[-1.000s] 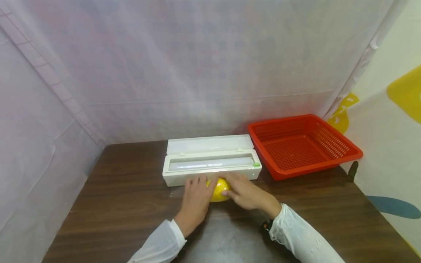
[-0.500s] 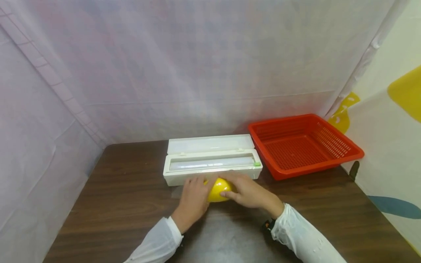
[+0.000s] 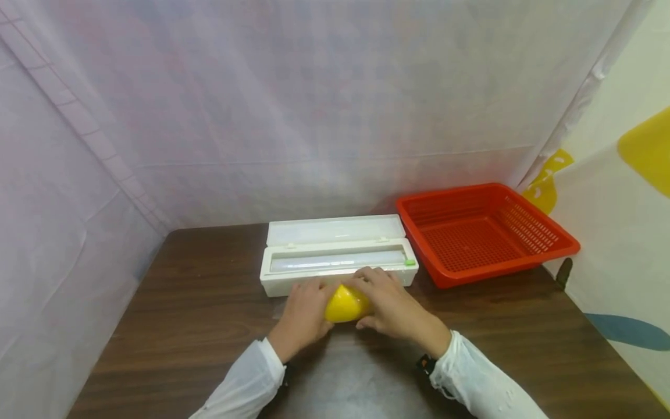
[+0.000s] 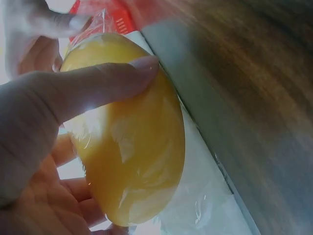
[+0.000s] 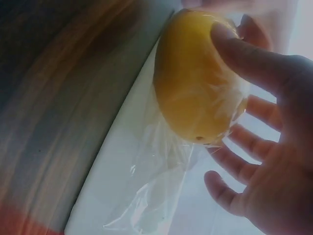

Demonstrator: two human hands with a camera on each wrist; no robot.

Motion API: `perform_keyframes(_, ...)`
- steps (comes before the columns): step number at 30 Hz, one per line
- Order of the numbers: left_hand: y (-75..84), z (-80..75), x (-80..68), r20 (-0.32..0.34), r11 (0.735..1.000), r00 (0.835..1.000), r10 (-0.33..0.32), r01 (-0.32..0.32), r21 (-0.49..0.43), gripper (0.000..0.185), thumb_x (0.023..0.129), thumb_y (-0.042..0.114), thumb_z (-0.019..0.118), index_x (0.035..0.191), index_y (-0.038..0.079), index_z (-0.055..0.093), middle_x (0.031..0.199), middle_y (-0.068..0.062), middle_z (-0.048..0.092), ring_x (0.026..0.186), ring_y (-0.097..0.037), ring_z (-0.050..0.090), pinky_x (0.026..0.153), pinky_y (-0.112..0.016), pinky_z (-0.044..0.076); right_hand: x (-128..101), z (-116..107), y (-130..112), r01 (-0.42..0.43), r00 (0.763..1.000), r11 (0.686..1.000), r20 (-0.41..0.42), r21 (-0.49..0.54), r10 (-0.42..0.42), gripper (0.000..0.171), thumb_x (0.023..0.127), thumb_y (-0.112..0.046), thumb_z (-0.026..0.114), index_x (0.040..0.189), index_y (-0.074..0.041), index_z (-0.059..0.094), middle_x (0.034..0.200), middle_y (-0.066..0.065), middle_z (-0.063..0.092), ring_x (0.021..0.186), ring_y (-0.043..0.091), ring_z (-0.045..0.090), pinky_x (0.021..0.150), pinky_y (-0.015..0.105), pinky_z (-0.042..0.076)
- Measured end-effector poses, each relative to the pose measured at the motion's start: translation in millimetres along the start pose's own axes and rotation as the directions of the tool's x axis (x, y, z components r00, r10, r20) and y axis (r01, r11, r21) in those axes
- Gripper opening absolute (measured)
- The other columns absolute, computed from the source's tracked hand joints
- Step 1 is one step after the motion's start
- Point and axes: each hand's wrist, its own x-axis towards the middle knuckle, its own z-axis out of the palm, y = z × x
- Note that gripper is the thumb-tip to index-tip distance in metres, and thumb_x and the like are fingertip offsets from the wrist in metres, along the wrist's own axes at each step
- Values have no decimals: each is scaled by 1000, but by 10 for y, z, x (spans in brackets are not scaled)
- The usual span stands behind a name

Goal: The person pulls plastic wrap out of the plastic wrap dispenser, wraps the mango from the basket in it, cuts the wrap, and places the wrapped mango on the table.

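A yellow lemon-like fruit [image 3: 342, 304] wrapped in clear cling film sits between both hands, just in front of the white film dispenser box [image 3: 335, 256]. My left hand [image 3: 305, 307] grips its left side, and in the left wrist view the thumb [image 4: 98, 85] lies across the fruit [image 4: 134, 142] with fingers beneath. My right hand [image 3: 388, 302] cups the right side. There the thumb [image 5: 247, 56] presses the fruit [image 5: 193, 83] and the fingers spread behind it. A loose tail of film [image 5: 151, 196] trails below onto the box.
The dispenser's lid [image 3: 334, 229] is folded back, showing the roll. A red mesh basket [image 3: 487, 233] with nothing in it stands to the right at the back. White fabric walls close in the dark wooden table [image 3: 183, 326] at the left and rear.
Both hands have turned the fruit slightly between them, so more of its yellow surface shows. The right fingers have shifted up against the box front. Box and basket have not moved.
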Motion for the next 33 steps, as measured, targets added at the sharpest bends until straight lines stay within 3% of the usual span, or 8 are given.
perform_keyframes(6,-34,-46,30,59,999,998,-7,10,-52,79,61,28,96,132,15,64,108,-11,71,97,-28,65,87,-50,52,22,26,-7,12,1000,998,-2,-69,-12,95,59,-27,98,142,-28,53,125,-3,59,113,20,56,93,44,40)
perform_keyframes(13,-43,-118,47,133,994,991,-10,24,-104,79,61,29,96,132,18,63,100,-5,68,84,-20,61,78,-40,51,14,55,7,34,999,995,-8,-91,-35,92,62,-26,97,142,-27,53,124,-3,60,110,20,57,94,43,42)
perform_keyframes(17,-58,-126,52,163,990,986,-21,43,-132,81,61,29,96,133,20,61,102,-4,68,86,-20,61,80,-41,51,16,44,6,36,999,997,-8,-75,-36,90,63,-26,96,142,-27,54,124,-3,61,110,20,58,95,44,42)
perform_keyframes(24,-43,-133,37,202,973,976,-84,124,-196,88,63,26,97,137,14,52,115,-6,68,97,-23,62,94,-46,49,7,23,15,16,1000,999,-1,-45,-16,83,64,-24,95,139,-23,58,122,-1,63,108,20,59,94,42,47)
perform_keyframes(28,20,-135,21,209,981,972,-103,134,-141,83,67,27,94,138,13,55,122,-8,68,107,-27,62,99,-50,46,-3,29,23,13,1000,999,0,-30,-13,82,65,-23,94,139,-21,59,124,0,64,109,20,60,94,42,49)
perform_keyframes(33,121,-114,-7,144,994,984,-104,97,56,80,67,37,93,134,10,59,114,-11,67,101,-28,57,88,-46,44,-3,49,42,24,1000,999,-9,-31,-24,83,64,-23,95,139,-19,59,124,1,64,108,21,61,94,42,51)
